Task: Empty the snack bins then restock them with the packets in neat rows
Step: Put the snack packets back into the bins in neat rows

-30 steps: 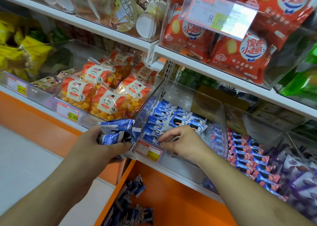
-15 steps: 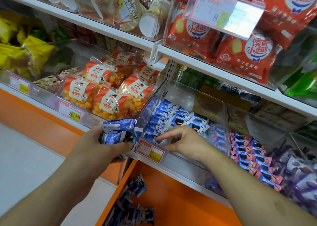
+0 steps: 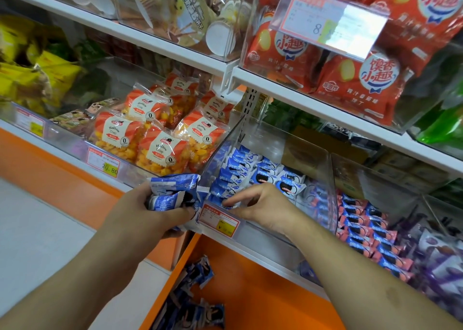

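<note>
A clear plastic bin (image 3: 331,179) on the lower shelf holds small blue snack packets (image 3: 234,169), lined in rows along its left side and lying looser toward the middle. My left hand (image 3: 147,214) grips a bunch of the same blue packets (image 3: 172,191) just outside the bin's front left corner. My right hand (image 3: 260,207) reaches into the bin over its front wall. Its fingers stretch left and touch the front packets of the left row.
More blue packets (image 3: 193,292) lie loose on the orange ledge below. A price label (image 3: 218,220) hangs on the bin front. Orange crisp bags (image 3: 160,151) fill the left bin and pink packets (image 3: 363,227) the right one. Red bags (image 3: 363,79) overhang from the upper shelf.
My right hand has slid left inside the bin toward the front of the left row. My left hand still holds its bunch in the same place.
</note>
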`<control>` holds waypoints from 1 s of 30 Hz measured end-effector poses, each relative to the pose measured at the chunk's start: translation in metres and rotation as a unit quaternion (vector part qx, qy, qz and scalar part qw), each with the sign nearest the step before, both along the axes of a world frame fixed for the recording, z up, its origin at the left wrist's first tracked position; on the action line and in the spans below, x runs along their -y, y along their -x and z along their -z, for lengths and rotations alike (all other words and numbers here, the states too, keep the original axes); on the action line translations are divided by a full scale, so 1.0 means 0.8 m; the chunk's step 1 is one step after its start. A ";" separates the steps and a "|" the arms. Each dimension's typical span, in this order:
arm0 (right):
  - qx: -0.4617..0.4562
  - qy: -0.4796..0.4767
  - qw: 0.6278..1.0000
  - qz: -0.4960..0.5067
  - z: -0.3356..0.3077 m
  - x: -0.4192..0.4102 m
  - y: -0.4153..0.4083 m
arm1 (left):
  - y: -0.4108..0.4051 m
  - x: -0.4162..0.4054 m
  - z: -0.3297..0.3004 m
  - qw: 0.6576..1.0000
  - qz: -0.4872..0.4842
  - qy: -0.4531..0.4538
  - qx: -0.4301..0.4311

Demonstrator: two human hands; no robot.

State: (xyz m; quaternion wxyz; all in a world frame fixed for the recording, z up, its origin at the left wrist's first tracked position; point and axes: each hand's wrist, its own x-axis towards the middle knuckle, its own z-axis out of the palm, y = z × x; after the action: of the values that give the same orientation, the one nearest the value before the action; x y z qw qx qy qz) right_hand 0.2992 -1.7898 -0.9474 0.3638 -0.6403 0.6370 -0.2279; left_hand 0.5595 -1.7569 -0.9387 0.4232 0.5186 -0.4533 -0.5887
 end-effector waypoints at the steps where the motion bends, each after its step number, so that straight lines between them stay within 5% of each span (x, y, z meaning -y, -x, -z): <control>1: -0.007 0.004 1.000 0.007 0.001 0.000 -0.003 | 0.000 0.000 0.000 1.000 0.001 0.000 0.001; 7: -0.029 0.016 0.999 0.036 -0.004 -0.002 -0.014 | -0.001 -0.002 -0.006 1.000 0.000 -0.002 0.004; 11: 0.035 0.050 0.995 0.076 -0.040 -0.022 -0.008 | 0.000 -0.008 -0.011 1.000 0.021 0.005 0.011; 15: 0.130 0.095 0.987 -0.001 -0.089 -0.058 -0.022 | 0.012 -0.019 -0.019 0.996 0.071 0.023 0.043; 19: 0.020 0.088 0.992 -0.091 -0.110 -0.093 -0.049 | 0.034 -0.039 -0.033 0.986 0.151 0.055 0.042; 25: 0.051 0.126 0.990 0.048 -0.105 -0.096 -0.024 | 0.041 -0.038 -0.033 0.986 0.155 0.038 0.053; 30: 0.166 0.077 0.979 0.094 -0.100 -0.098 0.001 | 0.040 -0.035 -0.031 0.990 0.130 0.024 0.056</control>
State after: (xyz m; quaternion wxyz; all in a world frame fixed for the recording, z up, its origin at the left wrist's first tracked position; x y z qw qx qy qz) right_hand 0.2985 -1.7113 -0.8672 0.3909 -0.5568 0.6055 -0.4130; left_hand 0.5275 -1.7285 -0.9139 0.3297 0.4771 -0.5536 -0.5976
